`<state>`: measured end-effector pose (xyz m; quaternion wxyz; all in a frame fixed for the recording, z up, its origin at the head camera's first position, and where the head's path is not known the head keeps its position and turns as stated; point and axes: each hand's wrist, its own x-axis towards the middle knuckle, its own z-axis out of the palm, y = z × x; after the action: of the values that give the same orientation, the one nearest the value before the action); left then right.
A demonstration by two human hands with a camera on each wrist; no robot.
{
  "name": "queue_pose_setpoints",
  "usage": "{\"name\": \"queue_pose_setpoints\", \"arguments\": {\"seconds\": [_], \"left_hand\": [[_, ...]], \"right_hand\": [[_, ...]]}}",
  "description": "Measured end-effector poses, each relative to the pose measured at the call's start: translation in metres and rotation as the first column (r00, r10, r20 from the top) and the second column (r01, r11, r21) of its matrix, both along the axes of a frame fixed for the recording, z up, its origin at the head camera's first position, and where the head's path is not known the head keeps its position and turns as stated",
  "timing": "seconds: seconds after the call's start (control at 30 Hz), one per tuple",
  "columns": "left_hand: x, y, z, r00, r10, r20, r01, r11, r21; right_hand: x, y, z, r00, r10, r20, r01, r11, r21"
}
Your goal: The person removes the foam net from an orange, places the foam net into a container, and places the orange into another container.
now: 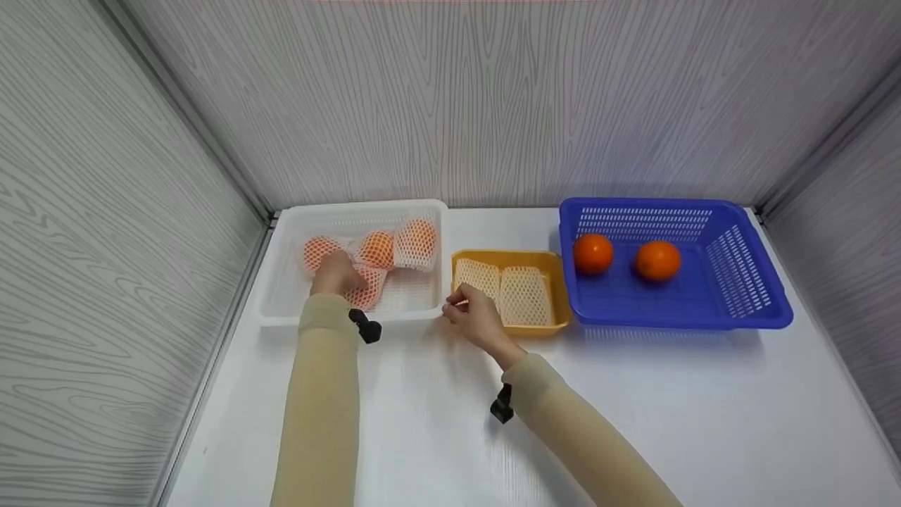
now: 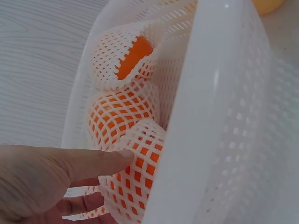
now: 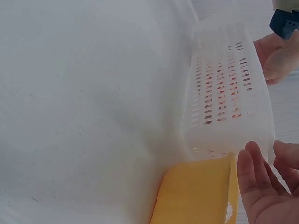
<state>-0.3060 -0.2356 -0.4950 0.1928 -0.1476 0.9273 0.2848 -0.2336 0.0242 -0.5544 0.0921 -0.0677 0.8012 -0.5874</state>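
Note:
My left hand reaches into the white basket. It holds an orange in a foam net, with the thumb on the net and the fingers partly hidden behind it. More netted oranges lie beside it; one net gapes and bares the peel. At the basket's front right corner, my right hand pinches the rim, thumb and fingers on either side of it. Right next to that hand is a yellow tray with two flat foam nets in it.
A blue basket stands at the right with two bare oranges in it. Grey wood-grain panels enclose the back and sides of the white table. The yellow tray sits between the two baskets.

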Motion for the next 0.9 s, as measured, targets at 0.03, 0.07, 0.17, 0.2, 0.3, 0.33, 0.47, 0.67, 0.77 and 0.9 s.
{"name": "queue_pose_setpoints", "arguments": {"seconds": [0.03, 0.07, 0.17, 0.2, 0.3, 0.33, 0.47, 0.67, 0.77, 0.9], "left_hand": [[0.0, 0.0, 0.0, 1.0, -0.006, -0.003, 0.006, 1.0, -0.011], [0.0, 0.0, 0.0, 1.0, -0.004, -0.003, 0.004, 1.0, -0.012], [0.001, -0.001, -0.002, 1.0, -0.004, -0.002, 0.004, 1.0, -0.004], [0.001, 0.0, -0.003, 1.0, -0.004, 0.001, 0.004, 1.0, 0.003], [0.001, 0.0, -0.005, 1.0, 0.004, 0.015, -0.004, 0.999, 0.035], [0.001, 0.0, -0.006, 1.0, 0.008, 0.021, -0.009, 0.999, 0.045], [0.0, 0.0, -0.007, 0.999, 0.027, 0.036, -0.03, 0.997, 0.067], [0.001, -0.004, -0.006, 0.996, 0.035, 0.08, -0.041, 0.996, 0.078], [0.001, -0.005, -0.007, 0.993, 0.059, 0.106, -0.069, 0.993, 0.096], [0.001, -0.005, -0.011, 0.991, 0.08, 0.106, -0.091, 0.99, 0.107]], "right_hand": [[0.0, 0.0, 0.0, 1.0, -0.003, 0.004, 0.003, 1.0, -0.008], [-0.001, -0.001, 0.0, 1.0, -0.006, 0.012, 0.006, 1.0, -0.022], [-0.002, 0.0, 0.0, 0.999, -0.015, 0.039, 0.018, 0.997, -0.075], [-0.002, 0.0, -0.001, 0.999, -0.018, 0.049, 0.022, 0.996, -0.088], [-0.004, 0.001, -0.001, 0.997, -0.019, 0.075, 0.029, 0.991, -0.134], [-0.004, 0.001, -0.001, 0.996, -0.018, 0.084, 0.03, 0.989, -0.145], [-0.005, 0.001, 0.0, 0.992, -0.017, 0.121, 0.038, 0.984, -0.172], [-0.005, 0.001, 0.002, 0.989, -0.027, 0.147, 0.057, 0.977, -0.208], [-0.005, 0.001, 0.002, 0.989, -0.024, 0.149, 0.057, 0.973, -0.222], [-0.005, 0.0, 0.002, 0.988, -0.033, 0.152, 0.067, 0.973, -0.22]]}}
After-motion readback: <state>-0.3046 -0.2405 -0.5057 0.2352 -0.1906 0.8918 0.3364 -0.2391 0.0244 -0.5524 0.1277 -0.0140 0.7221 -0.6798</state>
